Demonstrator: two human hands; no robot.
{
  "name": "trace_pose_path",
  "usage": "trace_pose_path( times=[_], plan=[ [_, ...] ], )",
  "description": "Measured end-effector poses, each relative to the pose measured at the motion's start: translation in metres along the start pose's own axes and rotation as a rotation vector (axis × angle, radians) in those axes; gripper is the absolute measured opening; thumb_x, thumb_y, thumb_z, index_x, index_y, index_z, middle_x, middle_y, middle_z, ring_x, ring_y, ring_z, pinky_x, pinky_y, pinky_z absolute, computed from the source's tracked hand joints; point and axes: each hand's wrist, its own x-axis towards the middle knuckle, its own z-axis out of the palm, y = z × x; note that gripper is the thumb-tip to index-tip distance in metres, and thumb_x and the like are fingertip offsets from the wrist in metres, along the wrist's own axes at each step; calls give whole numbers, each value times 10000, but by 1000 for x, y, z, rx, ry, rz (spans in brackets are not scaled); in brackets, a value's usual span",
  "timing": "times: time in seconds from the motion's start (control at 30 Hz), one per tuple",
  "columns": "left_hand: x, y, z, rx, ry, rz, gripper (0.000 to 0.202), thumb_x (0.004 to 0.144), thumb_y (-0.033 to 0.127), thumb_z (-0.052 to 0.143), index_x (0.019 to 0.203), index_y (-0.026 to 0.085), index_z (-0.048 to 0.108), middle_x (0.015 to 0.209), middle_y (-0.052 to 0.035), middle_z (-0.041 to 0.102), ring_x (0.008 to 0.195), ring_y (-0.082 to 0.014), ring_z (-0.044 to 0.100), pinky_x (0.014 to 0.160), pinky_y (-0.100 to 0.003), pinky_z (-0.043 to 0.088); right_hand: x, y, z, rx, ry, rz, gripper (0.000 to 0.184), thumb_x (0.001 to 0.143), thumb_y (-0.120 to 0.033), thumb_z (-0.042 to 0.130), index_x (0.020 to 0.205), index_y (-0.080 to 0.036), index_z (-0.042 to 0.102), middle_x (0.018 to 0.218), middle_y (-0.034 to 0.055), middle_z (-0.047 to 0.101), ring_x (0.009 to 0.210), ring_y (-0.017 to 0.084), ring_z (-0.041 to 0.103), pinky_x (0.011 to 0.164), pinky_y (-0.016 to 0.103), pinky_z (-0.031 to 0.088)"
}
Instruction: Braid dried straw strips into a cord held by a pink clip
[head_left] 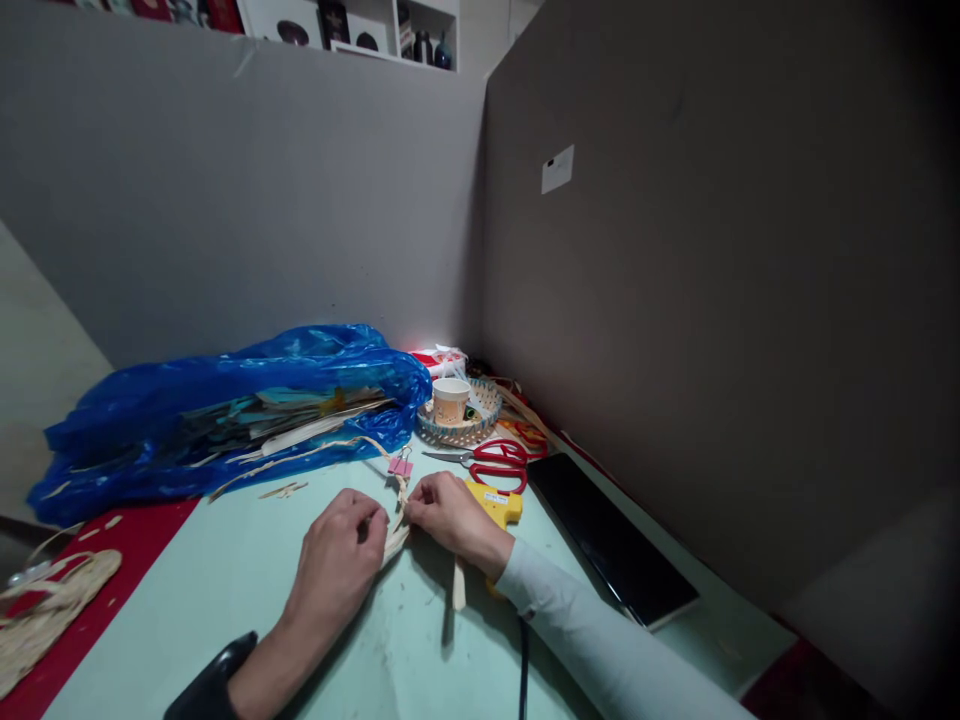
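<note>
A braid of pale straw strips [396,540] runs between my hands over the light green table. At its far end a pink binder clip [400,466] grips the braid. My left hand [346,535] is closed, its fingers curled at the loose strands on the left side. My right hand [450,510] pinches the strands just below the clip, and one strip [458,585] hangs out beneath it. Partly behind my right hand lies a yellow glue gun [501,503]. The exact grip of the left fingertips is partly hidden.
Red-handled scissors [501,465] lie beyond my right hand, near a woven basket [480,425] holding a paper cup [451,400]. A black tablet-like slab [607,540] is at right. A blue plastic bag [225,375] of dried strips lies back left; a woven straw piece [60,610] sits front left.
</note>
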Motion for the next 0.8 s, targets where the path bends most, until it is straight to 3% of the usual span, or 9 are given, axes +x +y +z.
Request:
trace_pose_path(
  times=[0.07, 0.2, 0.33, 0.43, 0.53, 0.7, 0.8],
  plan=[
    [11, -3, -4, -136, -71, -62, 194, 765, 370, 525, 711, 202, 608, 824, -88, 656, 842, -280, 578, 811, -400, 391, 1, 2, 1, 40, -15, 10, 156, 762, -160, 558, 688, -121, 690, 609, 16, 624, 595, 111, 518, 522, 195, 315],
    [25, -5, -4, -454, -327, -192, 311, 673, 471, 604, 743, 168, 597, 673, -49, 646, 659, -210, 609, 658, -338, 475, 2, 7, 3, 99, -38, 25, 162, 793, -188, 555, 745, -114, 691, 659, 20, 645, 604, 108, 531, 508, 185, 317],
    [31, -7, -1, -619, -465, -297, 329, 623, 461, 672, 681, 160, 551, 579, -8, 587, 473, -113, 518, 496, -254, 426, 2, 8, 2, 118, -60, 17, 155, 791, -158, 540, 724, -126, 676, 665, 15, 649, 610, 107, 535, 521, 189, 320],
    [32, -12, 2, -651, -469, -336, 311, 646, 454, 667, 713, 181, 532, 464, 78, 462, 378, -54, 357, 388, -181, 253, -1, 6, 0, 106, -65, 13, 152, 795, -158, 534, 705, -144, 655, 658, 9, 647, 607, 111, 530, 543, 204, 317],
    [32, -18, 6, -639, -464, -363, 306, 662, 471, 654, 688, 204, 506, 430, 100, 421, 343, -43, 276, 365, -185, 170, -6, 3, -1, 66, -48, 34, 141, 830, -195, 527, 754, -156, 639, 679, 18, 640, 629, 128, 525, 560, 225, 303],
    [32, -30, 13, -563, -427, -388, 288, 695, 458, 624, 629, 216, 481, 498, 87, 424, 389, -59, 254, 379, -204, 159, -14, 2, -1, -148, -49, 78, 191, 913, -266, 461, 833, -180, 611, 796, 65, 651, 750, 180, 551, 600, 264, 299],
    [34, -32, 15, -511, -352, -352, 318, 700, 479, 611, 585, 214, 479, 529, 67, 415, 493, -101, 339, 451, -216, 269, -15, 2, 0, -183, -77, 94, 213, 938, -311, 427, 855, -194, 585, 825, 75, 649, 775, 201, 563, 603, 287, 289]
  ],
)
